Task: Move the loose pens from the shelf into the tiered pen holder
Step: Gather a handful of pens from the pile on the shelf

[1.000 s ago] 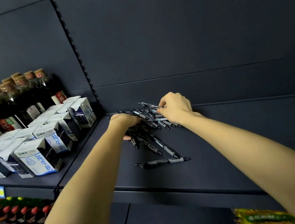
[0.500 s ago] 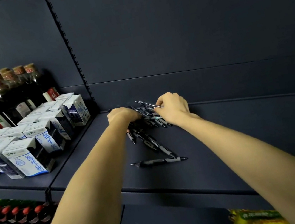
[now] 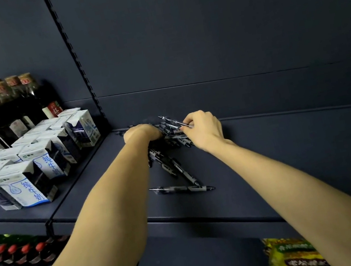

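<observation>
1. None of the pens has reached a holder, judging by this view; the tiered pen holder itself is nowhere in view, so the transfer appears to be at its gathering stage only.
2. Loose pens (image 3: 170, 138) lie in a tangled heap at the back of the dark shelf (image 3: 271, 174), against the rear panel; several trail forward from the heap, and one single pen (image 3: 183, 188) lies apart, crosswise, nearer the front edge.
3. Left hand (image 3: 140, 133): set down on the left side of the heap, fingers curled over and away from the camera; whether it actually holds any pens cannot be told.
4. Right hand (image 3: 203, 129): on the right side of the heap, fingers curled in, fingertips pinching a pen or two at the top of the heap; other pens lie under the palm.
5. Count, pens: an exact figure cannot be given, the heap being overlapped and partly covered by both hands; more than ten is a fair estimate; roughly four or five lie in the forward trail.
6. Count, other stock: milk cartons (image 3: 26, 185) on the neighbouring shelf, about a dozen visible, in rows; dark bottles (image 3: 12, 103) behind them, some seven or eight caps showing; red-capped bottles (image 3: 15, 252) on the shelf below, at least five; one yellow packet (image 3: 295, 257) at the lower right.
7. Remaining: the whole of the carrying and slotting, by this evidence.
</observation>
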{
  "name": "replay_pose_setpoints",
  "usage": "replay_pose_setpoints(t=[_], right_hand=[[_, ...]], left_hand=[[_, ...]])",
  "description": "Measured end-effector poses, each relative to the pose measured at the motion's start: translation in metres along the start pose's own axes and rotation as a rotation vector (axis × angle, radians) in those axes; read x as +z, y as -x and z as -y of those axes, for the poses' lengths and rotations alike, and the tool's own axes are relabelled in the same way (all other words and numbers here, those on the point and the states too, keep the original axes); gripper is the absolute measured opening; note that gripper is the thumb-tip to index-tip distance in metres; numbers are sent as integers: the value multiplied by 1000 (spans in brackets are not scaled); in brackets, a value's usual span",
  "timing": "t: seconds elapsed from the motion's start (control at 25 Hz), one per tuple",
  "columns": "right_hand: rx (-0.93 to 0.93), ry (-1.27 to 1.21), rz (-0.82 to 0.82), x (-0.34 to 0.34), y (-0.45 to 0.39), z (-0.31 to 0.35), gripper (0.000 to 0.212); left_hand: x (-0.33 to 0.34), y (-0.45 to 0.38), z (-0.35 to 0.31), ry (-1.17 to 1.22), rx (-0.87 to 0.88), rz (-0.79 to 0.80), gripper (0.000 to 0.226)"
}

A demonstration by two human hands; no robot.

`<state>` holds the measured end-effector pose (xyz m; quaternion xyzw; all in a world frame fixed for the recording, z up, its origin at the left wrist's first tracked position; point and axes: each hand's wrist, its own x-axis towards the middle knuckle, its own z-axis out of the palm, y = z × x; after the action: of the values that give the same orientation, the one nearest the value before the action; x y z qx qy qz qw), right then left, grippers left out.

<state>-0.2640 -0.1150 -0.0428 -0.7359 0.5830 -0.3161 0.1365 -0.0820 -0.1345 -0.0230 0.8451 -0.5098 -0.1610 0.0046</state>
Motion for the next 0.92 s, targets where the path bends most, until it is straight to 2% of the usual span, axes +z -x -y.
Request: replay_pose_setpoints(t=[0.16, 0.24, 0.32, 0.48, 0.64, 0.92], right_hand=[[35, -108, -30, 0, 6, -8, 14], [47, -168, -44, -1, 9, -11, 14], [49, -190, -56, -3, 11, -14, 15], [50, -194, -70, -6, 12, -18, 17], [54, -260, -72, -3, 15, -14, 18], [9, -228, -111, -5, 17, -11, 20]], left_hand=[[4, -29, 2, -33, -10, 96, 62], [0, -7, 2, -30, -8, -5, 52], [5, -4, 5, -40, -32, -131, 56], [20, -16, 15, 143, -44, -233, 63], [22, -21, 21, 375, -69, -252, 63], [15, -23, 22, 697, -34, -219, 61]])
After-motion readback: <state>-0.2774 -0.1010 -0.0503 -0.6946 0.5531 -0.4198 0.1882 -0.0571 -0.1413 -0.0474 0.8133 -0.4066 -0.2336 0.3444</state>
